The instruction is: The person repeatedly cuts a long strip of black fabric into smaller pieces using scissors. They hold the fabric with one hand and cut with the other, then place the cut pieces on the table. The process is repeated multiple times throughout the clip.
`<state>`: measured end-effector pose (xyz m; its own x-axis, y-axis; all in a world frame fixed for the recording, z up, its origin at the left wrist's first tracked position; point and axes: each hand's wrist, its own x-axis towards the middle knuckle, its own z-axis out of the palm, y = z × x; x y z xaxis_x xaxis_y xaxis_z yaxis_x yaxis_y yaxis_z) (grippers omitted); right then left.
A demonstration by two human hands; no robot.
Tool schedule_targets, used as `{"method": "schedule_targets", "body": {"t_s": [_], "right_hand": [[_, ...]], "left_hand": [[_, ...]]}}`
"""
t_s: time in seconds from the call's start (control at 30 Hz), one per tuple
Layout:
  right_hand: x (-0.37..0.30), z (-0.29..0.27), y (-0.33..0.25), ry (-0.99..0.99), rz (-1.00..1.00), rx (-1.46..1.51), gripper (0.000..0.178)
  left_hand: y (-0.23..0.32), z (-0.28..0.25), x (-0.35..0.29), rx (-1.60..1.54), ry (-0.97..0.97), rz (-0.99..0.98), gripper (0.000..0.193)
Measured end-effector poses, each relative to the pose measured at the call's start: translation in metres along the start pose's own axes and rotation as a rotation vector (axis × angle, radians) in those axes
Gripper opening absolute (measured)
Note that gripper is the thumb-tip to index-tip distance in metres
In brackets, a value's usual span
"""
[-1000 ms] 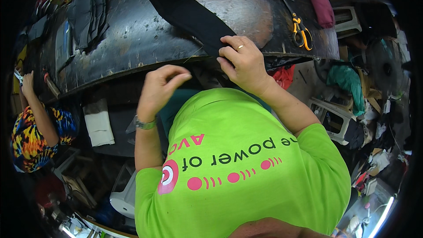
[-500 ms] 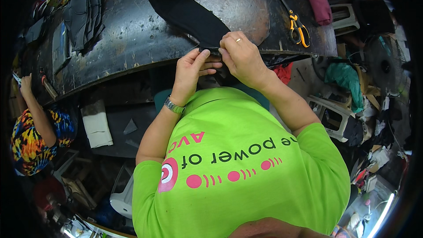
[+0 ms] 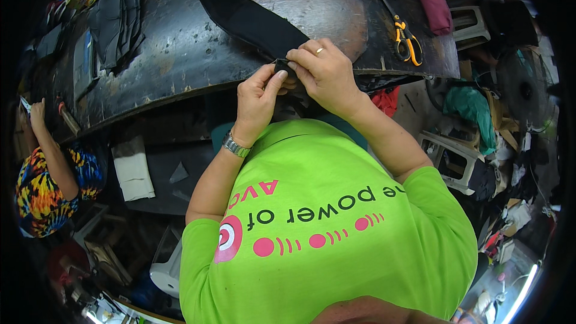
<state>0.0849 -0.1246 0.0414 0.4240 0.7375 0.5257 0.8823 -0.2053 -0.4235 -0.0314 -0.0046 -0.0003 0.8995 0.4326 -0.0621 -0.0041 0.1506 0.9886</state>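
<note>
A long strip of black fabric [image 3: 255, 21] runs from the far side of the dark worktable to its near edge, bent partway along. Its near end is pinched between my two hands, just over the table edge. My left hand [image 3: 257, 96], with a metal watch on the wrist, grips the end between thumb and fingers. My right hand [image 3: 327, 75], wearing a ring, is closed on the same end from the right, and its fingertips almost meet the left ones. The underside of the held end is hidden by my fingers.
Scissors with orange and black handles [image 3: 408, 45] lie on the table [image 3: 162, 42] to the right, near a maroon fabric roll [image 3: 431, 3]. Stacked black pieces [image 3: 117, 18] lie at the left. Another person's hand [image 3: 37, 117] holds a tool at the far left.
Both hands have shifted slightly to the left along the fabric's end. The end is now turned up and folded between the fingertips, and my left fingers have curled in.
</note>
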Motion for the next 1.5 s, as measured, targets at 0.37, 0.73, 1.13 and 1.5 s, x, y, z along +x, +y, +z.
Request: {"method": "schedule_targets", "body": {"t_s": [0.37,0.73,1.13,1.5], "right_hand": [[0.002,-0.004,0.004,-0.063,0.087,0.108,0.013],[-0.013,-0.019,0.009,-0.092,0.143,0.117,0.013],[-0.020,-0.025,0.003,-0.091,-0.029,-0.035,0.018],[0.000,-0.008,-0.011,-0.001,-0.002,0.021,0.024]], "left_hand": [[-0.001,0.006,0.010,-0.088,-0.083,-0.033,0.015],[0.007,0.008,0.010,-0.191,-0.053,-0.084,0.011],[0.004,0.003,0.012,-0.296,-0.059,-0.089,0.015],[-0.004,0.006,0.006,-0.123,-0.005,0.073,0.019]]}}
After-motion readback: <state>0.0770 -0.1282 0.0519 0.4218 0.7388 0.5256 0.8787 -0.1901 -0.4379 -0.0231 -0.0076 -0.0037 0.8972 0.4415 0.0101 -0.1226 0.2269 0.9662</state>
